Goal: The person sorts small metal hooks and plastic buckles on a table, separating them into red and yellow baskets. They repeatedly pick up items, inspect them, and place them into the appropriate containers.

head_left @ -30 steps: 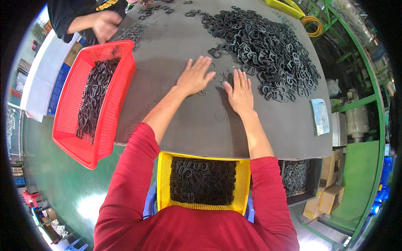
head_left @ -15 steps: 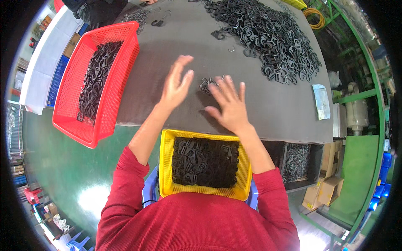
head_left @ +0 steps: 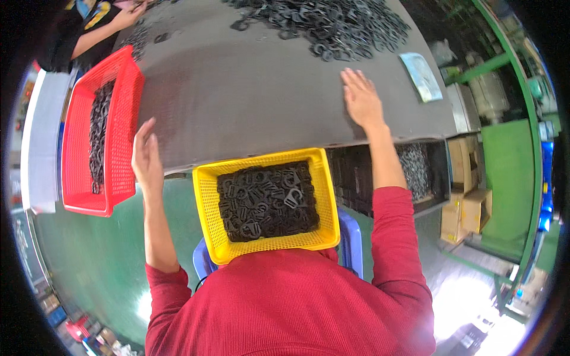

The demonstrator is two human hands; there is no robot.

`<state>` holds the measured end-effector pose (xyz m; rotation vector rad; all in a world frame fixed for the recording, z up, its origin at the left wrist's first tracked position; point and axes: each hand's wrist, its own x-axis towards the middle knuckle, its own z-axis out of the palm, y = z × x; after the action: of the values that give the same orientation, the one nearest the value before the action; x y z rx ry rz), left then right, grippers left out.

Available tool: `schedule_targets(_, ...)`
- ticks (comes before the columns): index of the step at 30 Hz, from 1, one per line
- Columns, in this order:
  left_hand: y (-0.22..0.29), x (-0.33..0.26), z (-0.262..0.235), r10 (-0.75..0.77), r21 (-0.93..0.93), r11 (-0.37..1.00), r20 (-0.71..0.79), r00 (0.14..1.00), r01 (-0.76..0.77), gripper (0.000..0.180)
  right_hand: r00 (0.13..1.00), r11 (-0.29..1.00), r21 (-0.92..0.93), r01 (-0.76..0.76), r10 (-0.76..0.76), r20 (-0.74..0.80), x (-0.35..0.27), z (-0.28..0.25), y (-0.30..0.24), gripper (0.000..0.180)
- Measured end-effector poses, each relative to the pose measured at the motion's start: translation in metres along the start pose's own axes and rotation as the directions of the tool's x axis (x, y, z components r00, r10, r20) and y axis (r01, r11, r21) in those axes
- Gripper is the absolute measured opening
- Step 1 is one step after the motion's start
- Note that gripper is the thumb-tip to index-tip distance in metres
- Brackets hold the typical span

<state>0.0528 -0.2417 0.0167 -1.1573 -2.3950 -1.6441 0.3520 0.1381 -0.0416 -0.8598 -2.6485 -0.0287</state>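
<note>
Both hands spread wide apart at the near edge of the grey worktable (head_left: 249,101), the yellow plastic mesh basket (head_left: 209,204) of black plastic buckle pieces (head_left: 264,200) between them.

The basket sits just below the table's near edge, on the person's lap. The left hand (head_left: 145,157), fingers straight and together, is at the near left corner beside the red mesh basket (head_left: 124,113). The right hand (head_left: 362,101), fingers slightly spread, lies flat near the right edge, holding nothing.
</note>
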Motion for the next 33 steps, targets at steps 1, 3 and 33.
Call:
schedule_targets(1, -0.002, -0.011, -0.002, -0.034, 0.003, 0.999, 0.021, 0.999, 0.034, 0.029, 0.999, 0.999, -0.026, -0.043, 0.043, -0.008, -0.022, -0.006, 0.03, 0.04)
schedule_targets(3, 0.001, -0.026, -0.001, -0.081, 0.011, 0.997, 0.056, 0.995, 0.08, 0.029, 0.987, 0.987, -0.036, -0.158, 0.158, -0.013, -0.065, -0.021, 0.084, 0.041)
schedule_targets(33, 0.046, -0.18, -0.063, -0.502, -0.515, 0.541, 0.437, 0.746, 0.665, 0.056, 0.483, -0.186, 0.549, -0.815, 0.308, 0.82, -0.191, -0.151, -0.168, 0.039)
